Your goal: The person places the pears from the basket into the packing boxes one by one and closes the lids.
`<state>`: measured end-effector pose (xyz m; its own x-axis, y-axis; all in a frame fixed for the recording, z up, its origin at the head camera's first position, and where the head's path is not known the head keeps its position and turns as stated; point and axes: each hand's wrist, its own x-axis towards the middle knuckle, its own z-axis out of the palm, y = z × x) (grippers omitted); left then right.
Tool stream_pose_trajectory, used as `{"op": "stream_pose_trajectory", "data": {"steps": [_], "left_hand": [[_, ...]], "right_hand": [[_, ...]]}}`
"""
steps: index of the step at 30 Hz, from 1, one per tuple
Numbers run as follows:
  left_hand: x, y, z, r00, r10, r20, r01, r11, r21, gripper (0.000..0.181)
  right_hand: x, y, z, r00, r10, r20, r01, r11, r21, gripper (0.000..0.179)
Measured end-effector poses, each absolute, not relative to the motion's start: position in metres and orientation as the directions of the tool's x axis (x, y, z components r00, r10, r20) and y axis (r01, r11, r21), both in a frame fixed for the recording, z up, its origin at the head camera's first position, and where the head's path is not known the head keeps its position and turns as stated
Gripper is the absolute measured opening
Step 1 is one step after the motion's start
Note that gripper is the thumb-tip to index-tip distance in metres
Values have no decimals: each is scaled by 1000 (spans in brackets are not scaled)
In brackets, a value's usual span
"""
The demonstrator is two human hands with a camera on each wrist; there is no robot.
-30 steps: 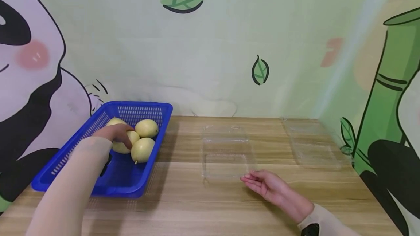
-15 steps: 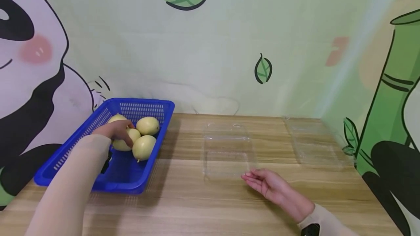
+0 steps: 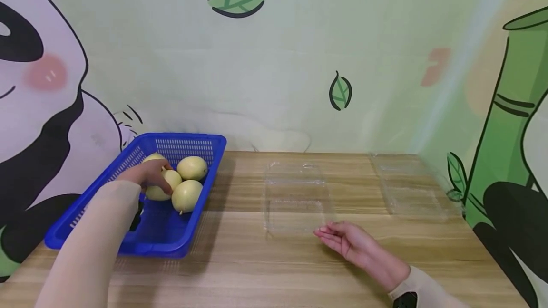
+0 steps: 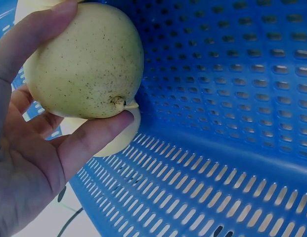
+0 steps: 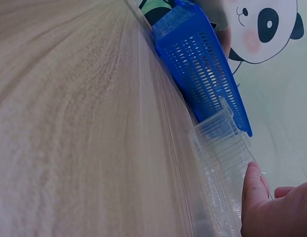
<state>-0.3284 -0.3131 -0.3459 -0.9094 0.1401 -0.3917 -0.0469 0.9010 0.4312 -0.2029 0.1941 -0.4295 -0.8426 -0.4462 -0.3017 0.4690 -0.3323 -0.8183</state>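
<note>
- We're grasping a round, pale-yellow speckled fruit (image 4: 89, 61) in our left hand (image 3: 148, 173), inside the blue plastic basket (image 3: 160, 234) surrounding it.
- Our right hand (image 3: 353, 246), fingers relaxed, is touching the clear plastic container (image 3: 295, 210) before it.

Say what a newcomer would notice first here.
The blue basket probably draws the eye first, at the left of the table, with the left hand gripping one of the pale fruits inside. Behind it, a cartoon panda fills the left of the wall. Subtler is a clear box mid-table, the right hand at its near right corner.
</note>
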Motion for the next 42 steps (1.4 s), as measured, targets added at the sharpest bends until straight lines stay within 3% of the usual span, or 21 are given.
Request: {"op": "stream_pose_trajectory", "data": {"steps": [26,42], "left_hand": [[-325,-327,-321,-901,179,-395,-51,860,507,67],[-325,-319,-300,-916,240,-321,22,830,558,69]], "right_hand": [[-203,193,-425,-843,-439,-312,477,-340,-811,28],[-202,192,-427,-839,-441,-319,481,-328,-813,30]]}}
